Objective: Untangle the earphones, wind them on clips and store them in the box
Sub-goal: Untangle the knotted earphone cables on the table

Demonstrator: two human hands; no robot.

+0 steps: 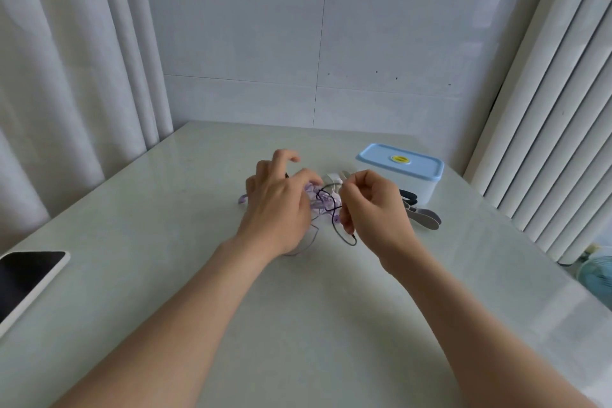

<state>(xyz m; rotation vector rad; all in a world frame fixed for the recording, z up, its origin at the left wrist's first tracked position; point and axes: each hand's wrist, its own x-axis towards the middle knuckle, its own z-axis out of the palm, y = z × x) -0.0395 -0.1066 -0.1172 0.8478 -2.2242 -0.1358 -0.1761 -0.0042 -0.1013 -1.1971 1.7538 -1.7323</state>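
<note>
Centrally on the pale glossy table (165,209), a tangle of thin purple and black earphone cords (324,205) is being held between both hands. Purple strands are being pinched by the curled fingers of the left hand (278,205), while a black cord is being pinched by the right hand (374,209). Flat grey and black winding clips (426,221) are lying just beside the closed translucent plastic box with a light-blue lid (400,172).

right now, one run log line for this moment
phase: untangling | left grip: pinches earphone tangle | right grip: pinches black cord | box: lid on | clips: beside box, unused
</note>
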